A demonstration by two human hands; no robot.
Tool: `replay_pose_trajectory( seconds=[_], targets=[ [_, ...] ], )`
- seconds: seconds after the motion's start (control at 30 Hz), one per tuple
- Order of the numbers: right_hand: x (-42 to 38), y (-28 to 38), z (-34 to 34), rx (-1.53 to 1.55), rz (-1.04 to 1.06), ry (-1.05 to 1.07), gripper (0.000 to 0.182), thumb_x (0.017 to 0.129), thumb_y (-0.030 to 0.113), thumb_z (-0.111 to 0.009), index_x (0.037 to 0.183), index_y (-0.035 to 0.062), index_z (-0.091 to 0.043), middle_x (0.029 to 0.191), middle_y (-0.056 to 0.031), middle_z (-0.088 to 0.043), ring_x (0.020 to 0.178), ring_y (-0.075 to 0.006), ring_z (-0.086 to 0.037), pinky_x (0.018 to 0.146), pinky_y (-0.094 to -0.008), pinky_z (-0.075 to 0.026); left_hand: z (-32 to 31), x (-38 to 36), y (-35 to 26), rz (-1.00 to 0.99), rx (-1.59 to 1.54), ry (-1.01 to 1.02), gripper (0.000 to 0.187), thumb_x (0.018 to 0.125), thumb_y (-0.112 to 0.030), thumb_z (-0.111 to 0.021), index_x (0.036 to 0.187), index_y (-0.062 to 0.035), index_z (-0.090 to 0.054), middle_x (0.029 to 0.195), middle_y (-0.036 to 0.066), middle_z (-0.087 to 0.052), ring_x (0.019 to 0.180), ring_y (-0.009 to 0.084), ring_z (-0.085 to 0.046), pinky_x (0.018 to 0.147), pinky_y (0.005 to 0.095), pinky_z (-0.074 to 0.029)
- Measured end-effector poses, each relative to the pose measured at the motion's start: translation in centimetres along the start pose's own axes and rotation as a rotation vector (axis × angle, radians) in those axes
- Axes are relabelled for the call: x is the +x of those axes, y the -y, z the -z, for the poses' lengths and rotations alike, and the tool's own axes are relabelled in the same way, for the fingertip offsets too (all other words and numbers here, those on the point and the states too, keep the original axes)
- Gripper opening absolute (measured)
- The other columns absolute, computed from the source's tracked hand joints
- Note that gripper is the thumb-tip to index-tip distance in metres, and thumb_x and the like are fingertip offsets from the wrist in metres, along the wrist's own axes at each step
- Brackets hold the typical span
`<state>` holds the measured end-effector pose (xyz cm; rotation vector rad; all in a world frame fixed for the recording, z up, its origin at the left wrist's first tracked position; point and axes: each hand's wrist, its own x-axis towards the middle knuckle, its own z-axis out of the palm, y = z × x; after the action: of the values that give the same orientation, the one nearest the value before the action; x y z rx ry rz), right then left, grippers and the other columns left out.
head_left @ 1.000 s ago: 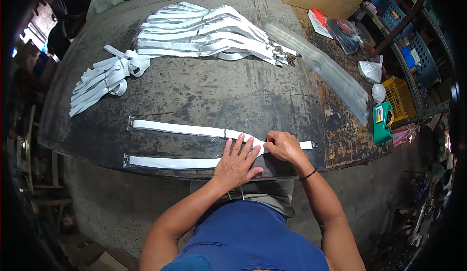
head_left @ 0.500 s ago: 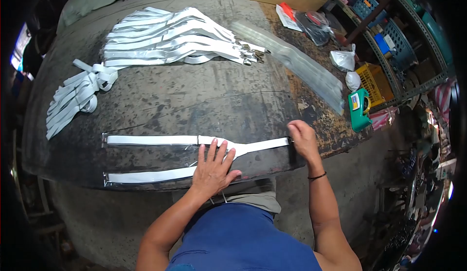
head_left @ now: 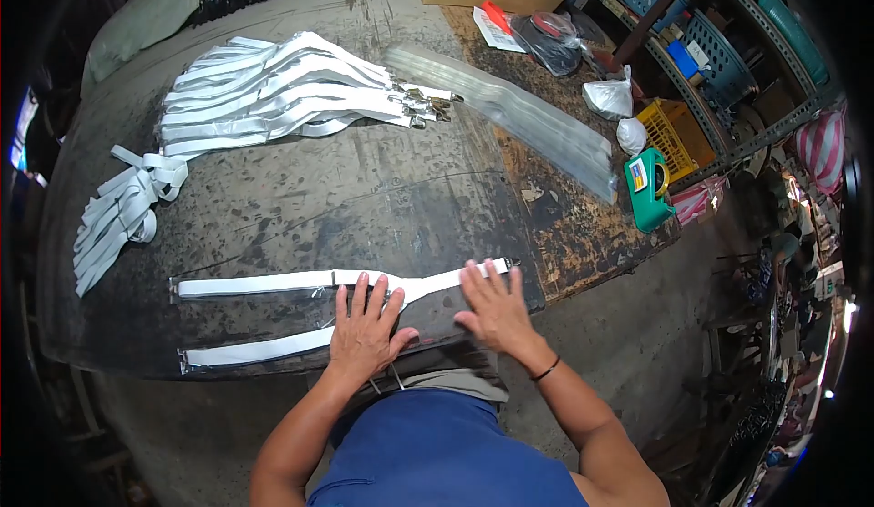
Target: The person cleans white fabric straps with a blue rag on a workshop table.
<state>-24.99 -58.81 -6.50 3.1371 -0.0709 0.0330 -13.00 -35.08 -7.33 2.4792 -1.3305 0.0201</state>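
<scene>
A pair of white Y-shaped suspenders (head_left: 255, 284) lies stretched out along the near edge of the table, its two straps to the left and its single strap to the right. Metal clips show at the strap ends, and clear plastic lies about the left straps. My left hand (head_left: 364, 325) rests flat with fingers spread over the lower strap, near the joint. On the single strap, close to its right-hand clip, my right hand (head_left: 496, 311) lies open, fingers stretched out. Part of the lower strap is hidden under my left hand.
A stack of white suspenders (head_left: 282, 88) lies at the back left, beside a bundle of white straps (head_left: 127, 211). Clear plastic sleeves (head_left: 519, 120) stretch across the right side. A green tape dispenser (head_left: 648, 193) stands near the right edge, by a yellow basket (head_left: 669, 143) and shelves.
My right hand has let go of the clip end and moved left, opening flat onto the single strap. My left hand stays spread on the suspenders. The whole view has shifted slightly.
</scene>
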Motion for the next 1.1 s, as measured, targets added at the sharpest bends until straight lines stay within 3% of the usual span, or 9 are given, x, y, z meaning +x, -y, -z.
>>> replay_pose_trajectory(
  seconds=[0.2,0.47,0.63,0.73,0.8,0.87,0.93,1.03,1.1],
  targets=[
    [-1.1,-5.6,1.8,0.038,-0.198,-0.102,0.058,0.091,0.036,-0.061,0.139,0.0060,-0.049,0.150,-0.0144,-0.040,0.141,-0.0391,-0.032,0.108,-0.0659,-0.024,0.2,-0.1,0.2,0.002,0.047,-0.003,0.066,0.087,-0.056,-0.060,0.136,-0.0120,-0.053,0.145,0.018,-0.045,0.138,0.0410,-0.034,0.111,0.0612,-0.024],
    [3.2,1.8,2.5,0.286,0.088,-0.162,0.056,0.091,0.028,-0.063,0.140,0.0065,-0.048,0.149,-0.0146,-0.042,0.141,-0.0393,-0.032,0.109,-0.0636,-0.025,0.5,-0.3,0.1,-0.028,-0.049,-0.057,0.077,0.085,-0.063,-0.057,0.143,-0.0132,-0.048,0.149,0.020,-0.041,0.141,0.0409,-0.032,0.113,0.0614,-0.019],
    [3.9,5.7,1.1,0.234,0.269,-0.006,0.070,0.090,0.038,-0.061,0.147,0.0060,-0.038,0.155,-0.0148,-0.034,0.144,-0.0385,-0.027,0.113,-0.0650,-0.017,-0.6,-2.3,0.9,-0.210,-0.249,-0.363,0.071,0.089,-0.057,-0.058,0.141,-0.0099,-0.049,0.149,0.019,-0.040,0.143,0.0413,-0.029,0.113,0.0611,-0.019],
    [4.4,5.0,0.4,0.149,0.267,0.123,0.071,0.091,0.043,-0.057,0.148,0.0056,-0.037,0.157,-0.0147,-0.032,0.145,-0.0393,-0.026,0.114,-0.0652,-0.014,0.3,-4.7,-0.6,-0.226,-0.420,-0.372,0.059,0.090,-0.045,-0.062,0.135,-0.0070,-0.055,0.147,0.019,-0.042,0.140,0.0425,-0.034,0.113,0.0567,-0.026],
    [4.8,4.8,1.3,0.271,0.208,0.039,0.069,0.091,0.033,-0.060,0.150,0.0069,-0.035,0.156,-0.0182,-0.032,0.146,-0.0400,-0.024,0.115,-0.0616,-0.015,0.0,-6.9,-1.6,-0.235,-0.510,-0.443,0.051,0.090,-0.035,-0.065,0.132,-0.0053,-0.057,0.145,0.020,-0.043,0.138,0.0421,-0.038,0.113,0.0545,-0.030],
    [4.9,3.9,0.9,0.340,0.116,-0.074,0.065,0.091,0.028,-0.062,0.147,0.0050,-0.039,0.154,-0.0192,-0.035,0.145,-0.0402,-0.025,0.116,-0.0588,-0.016,0.3,-8.6,-2.5,-0.162,-0.603,-0.541,0.034,0.086,-0.020,-0.071,0.115,-0.0026,-0.066,0.126,0.018,-0.058,0.117,0.0366,-0.059,0.095,0.0443,-0.050],
    [4.7,2.5,0.9,0.279,0.021,-0.011,0.060,0.090,0.026,-0.063,0.143,0.0032,-0.045,0.153,-0.0197,-0.036,0.145,-0.0401,-0.026,0.116,-0.0567,-0.016,-1.1,-11.0,-2.5,0.092,-0.725,-0.415,0.020,0.085,-0.016,-0.072,0.098,-0.0018,-0.069,0.095,0.013,-0.068,0.085,0.0292,-0.069,0.072,0.0366,-0.056],
    [3.7,0.3,-0.9,0.246,0.004,-0.024,0.053,0.090,0.021,-0.064,0.138,0.0030,-0.050,0.150,-0.0191,-0.041,0.143,-0.0399,-0.029,0.116,-0.0568,-0.018,-1.9,-13.1,-1.1,0.244,-0.779,-0.542,0.015,0.086,-0.017,-0.072,0.086,-0.0028,-0.068,0.072,0.010,-0.065,0.063,0.0264,-0.066,0.058,0.0354,-0.053],
    [3.2,0.1,-1.4,0.266,-0.002,-0.095,0.043,0.088,0.014,-0.065,0.129,0.0049,-0.056,0.143,-0.0186,-0.047,0.141,-0.0391,-0.034,0.115,-0.0565,-0.020,-2.3,-15.1,-0.3,0.291,-0.738,-0.474,0.015,0.086,-0.017,-0.072,0.083,-0.0035,-0.067,0.071,0.011,-0.065,0.061,0.0272,-0.065,0.057,0.0360,-0.052]
  ],
)
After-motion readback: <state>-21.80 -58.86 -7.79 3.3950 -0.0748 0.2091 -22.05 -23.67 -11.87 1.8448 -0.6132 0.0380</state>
